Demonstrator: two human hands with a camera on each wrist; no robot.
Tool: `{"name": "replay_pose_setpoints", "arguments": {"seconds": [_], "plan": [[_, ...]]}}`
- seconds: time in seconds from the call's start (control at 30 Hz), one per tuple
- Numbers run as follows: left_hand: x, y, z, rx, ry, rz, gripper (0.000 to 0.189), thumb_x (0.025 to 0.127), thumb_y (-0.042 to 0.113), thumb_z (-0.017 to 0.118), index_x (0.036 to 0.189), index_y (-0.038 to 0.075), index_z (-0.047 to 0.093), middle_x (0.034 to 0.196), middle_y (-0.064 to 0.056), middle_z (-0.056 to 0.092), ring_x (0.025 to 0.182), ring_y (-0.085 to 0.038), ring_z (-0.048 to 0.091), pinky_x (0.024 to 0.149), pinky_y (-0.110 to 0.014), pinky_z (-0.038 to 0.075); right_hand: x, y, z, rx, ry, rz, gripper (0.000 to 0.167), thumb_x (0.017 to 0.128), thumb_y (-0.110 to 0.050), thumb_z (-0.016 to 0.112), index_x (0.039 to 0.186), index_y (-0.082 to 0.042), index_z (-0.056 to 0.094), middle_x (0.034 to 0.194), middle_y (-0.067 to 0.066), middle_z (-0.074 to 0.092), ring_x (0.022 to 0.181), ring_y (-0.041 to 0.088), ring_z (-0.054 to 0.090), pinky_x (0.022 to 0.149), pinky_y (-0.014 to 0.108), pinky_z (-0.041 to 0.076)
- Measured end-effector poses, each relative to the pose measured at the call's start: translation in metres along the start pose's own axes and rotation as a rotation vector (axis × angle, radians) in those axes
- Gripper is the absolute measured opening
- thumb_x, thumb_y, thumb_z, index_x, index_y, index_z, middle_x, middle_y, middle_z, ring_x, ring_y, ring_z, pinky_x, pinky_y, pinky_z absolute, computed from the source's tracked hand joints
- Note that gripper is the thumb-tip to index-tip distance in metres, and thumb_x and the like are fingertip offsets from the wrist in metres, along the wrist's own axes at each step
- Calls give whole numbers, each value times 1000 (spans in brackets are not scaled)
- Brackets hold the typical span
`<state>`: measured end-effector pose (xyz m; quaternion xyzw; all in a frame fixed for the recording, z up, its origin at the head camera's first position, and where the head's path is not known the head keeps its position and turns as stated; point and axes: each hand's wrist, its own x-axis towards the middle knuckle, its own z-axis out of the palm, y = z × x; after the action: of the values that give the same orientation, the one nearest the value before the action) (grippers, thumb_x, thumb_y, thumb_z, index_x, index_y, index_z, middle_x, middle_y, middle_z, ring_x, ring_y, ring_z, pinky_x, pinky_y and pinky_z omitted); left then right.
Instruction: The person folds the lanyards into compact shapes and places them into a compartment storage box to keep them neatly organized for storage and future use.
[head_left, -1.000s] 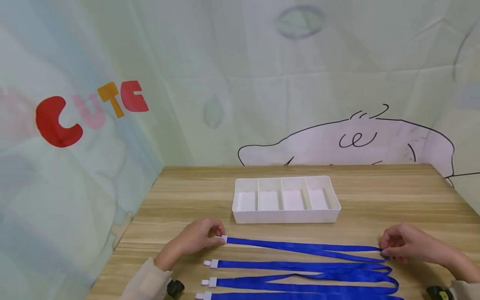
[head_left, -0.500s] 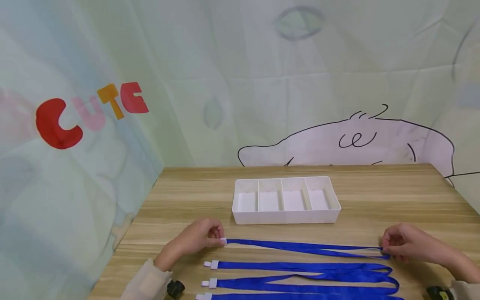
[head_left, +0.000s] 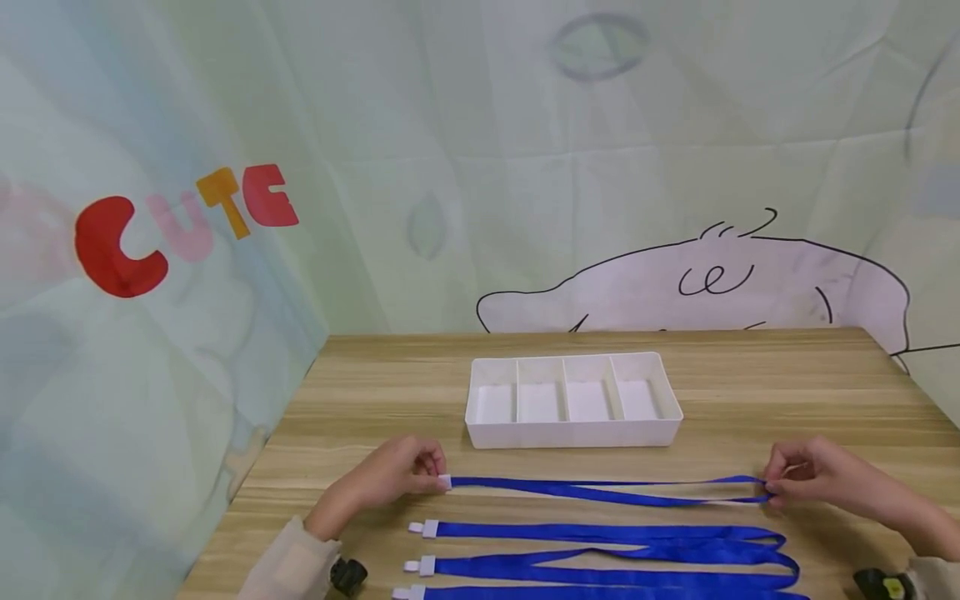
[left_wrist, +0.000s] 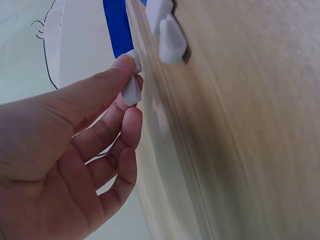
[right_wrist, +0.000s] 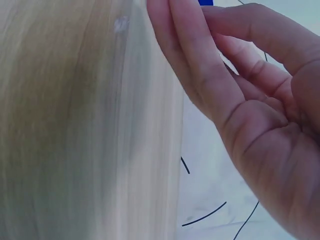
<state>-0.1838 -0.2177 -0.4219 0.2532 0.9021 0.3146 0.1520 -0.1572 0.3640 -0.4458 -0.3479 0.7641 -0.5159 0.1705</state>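
Observation:
A blue lanyard [head_left: 525, 487] stretches between the two hands, in front of the white tray. My left hand [head_left: 397, 475] pinches the white plastic clip [left_wrist: 132, 90] at its left end between thumb and forefinger. At the looped right end, my right hand [head_left: 825, 475] pinches the strap; in the right wrist view only a scrap of blue strap [right_wrist: 205, 2] shows by the fingertips. Nearer the front, several more blue lanyards [head_left: 540, 531] lie in rows with their white clips [head_left: 426, 566] to the left. The frontmost is cut off by the frame's edge.
Behind the lanyards stands a white divided tray [head_left: 573, 433] with several compartments, nothing visible in them. The wooden table [head_left: 375, 375] ends at a printed curtain [head_left: 450, 167] at the back and left.
The held lanyard's right end has risen slightly away from the row in front, and its two straps have turned more edge-on. My right hand has shifted slightly; the left has barely moved.

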Motion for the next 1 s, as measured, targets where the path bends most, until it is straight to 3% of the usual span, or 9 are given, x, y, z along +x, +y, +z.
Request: {"name": "replay_pose_setpoints", "arguments": {"seconds": [0.13,0.27,0.47,0.67,0.87,1.0], "plan": [[-1,1,-2,-7,6,2,13,87,15,79,87,11,66,79,5,62,73,-13,58,66,-26,51,0,0,-2,-74,41,-14,20,90,17,60,89,-3,66,94,3,71,85,7,66,68,23,56],[-1,1,-4,5,11,-1,14,87,16,79,86,12,66,78,6,61,73,-12,58,66,-26,51,0,-1,-3,-72,61,-7,20,90,16,60,89,-3,67,98,3,72,87,9,67,71,22,55],[-2,2,-6,4,25,18,15,86,16,80,85,11,66,76,6,60,71,-10,56,65,-25,51,2,-7,-1,-123,118,73,14,91,9,65,86,-4,68,97,-4,71,85,8,68,70,21,55],[-3,4,-8,10,31,16,15,86,17,80,85,11,66,76,5,60,71,-9,56,65,-25,51,2,-12,-2,-156,161,164,8,93,2,67,89,-4,70,96,-2,71,85,9,68,71,21,55],[-4,5,-10,12,28,-15,13,87,15,79,85,12,66,79,5,62,73,-12,57,66,-25,51,2,-14,0,-152,197,168,13,96,2,62,91,-3,72,97,-4,71,86,10,68,71,26,57],[-5,6,-11,4,26,-4,13,87,14,78,85,12,66,79,5,62,73,-13,58,66,-25,51,2,-16,1,-168,235,177,11,94,2,65,89,-4,73,97,-5,70,86,8,67,71,24,57]]}}
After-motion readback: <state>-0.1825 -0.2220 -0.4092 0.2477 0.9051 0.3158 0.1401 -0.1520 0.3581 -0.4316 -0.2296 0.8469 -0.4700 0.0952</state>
